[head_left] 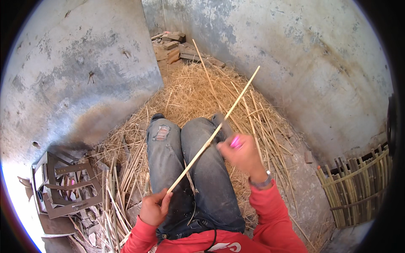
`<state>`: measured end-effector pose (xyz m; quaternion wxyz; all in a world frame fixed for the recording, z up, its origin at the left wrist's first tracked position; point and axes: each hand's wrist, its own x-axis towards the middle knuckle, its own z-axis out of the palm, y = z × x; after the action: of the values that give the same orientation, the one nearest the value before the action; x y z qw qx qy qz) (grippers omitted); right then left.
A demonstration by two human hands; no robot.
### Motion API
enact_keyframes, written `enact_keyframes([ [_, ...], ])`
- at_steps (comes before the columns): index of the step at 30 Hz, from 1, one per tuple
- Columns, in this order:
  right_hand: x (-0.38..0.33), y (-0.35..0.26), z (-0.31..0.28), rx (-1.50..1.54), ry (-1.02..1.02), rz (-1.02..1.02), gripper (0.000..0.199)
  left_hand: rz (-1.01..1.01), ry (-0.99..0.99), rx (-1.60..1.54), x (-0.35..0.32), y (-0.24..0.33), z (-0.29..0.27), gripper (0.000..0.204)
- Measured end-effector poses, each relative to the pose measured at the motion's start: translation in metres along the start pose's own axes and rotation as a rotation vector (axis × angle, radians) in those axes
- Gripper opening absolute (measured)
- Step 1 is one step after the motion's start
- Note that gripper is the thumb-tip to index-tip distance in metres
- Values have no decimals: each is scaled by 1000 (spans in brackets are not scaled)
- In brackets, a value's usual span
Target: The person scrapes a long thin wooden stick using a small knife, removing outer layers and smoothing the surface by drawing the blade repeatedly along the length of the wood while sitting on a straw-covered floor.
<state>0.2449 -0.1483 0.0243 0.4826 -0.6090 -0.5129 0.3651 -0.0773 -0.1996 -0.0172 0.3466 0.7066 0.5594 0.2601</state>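
Note:
A long, pale, peeled stick (219,126) slants from lower left to upper right above my legs in grey jeans (198,168). My left hand (154,207) pinches its lower end. My right hand (241,154), blurred by motion, grips a pink-handled blade (234,141) whose dark metal lies against the middle of the stick. A watch sits on my right wrist. Both sleeves are red.
Straw and thin sticks (211,88) cover the floor between two concrete walls. Cut canes (116,189) lie at my left beside a metal frame (67,185). A woven cane panel (358,185) stands at the right. Bricks and wood scraps (173,46) fill the far corner.

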Motion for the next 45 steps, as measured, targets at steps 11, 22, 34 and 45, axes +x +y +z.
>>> enact_keyframes([
  [11, 17, 30, -11, -232, 111, -93, 26, -113, -120, -111, -6, -6, -14, 24],
  [22, 10, 7, 27, -236, -32, -138, 21, 22, 5, 71, -7, 16, -10, 16],
  [34, 26, 15, -3, -342, 41, -181, 46, -154, -150, -176, -25, -33, -39, 22],
  [45, 89, 80, -67, -575, 435, -238, 56, 184, 37, 389, -45, -100, -119, 20],
])
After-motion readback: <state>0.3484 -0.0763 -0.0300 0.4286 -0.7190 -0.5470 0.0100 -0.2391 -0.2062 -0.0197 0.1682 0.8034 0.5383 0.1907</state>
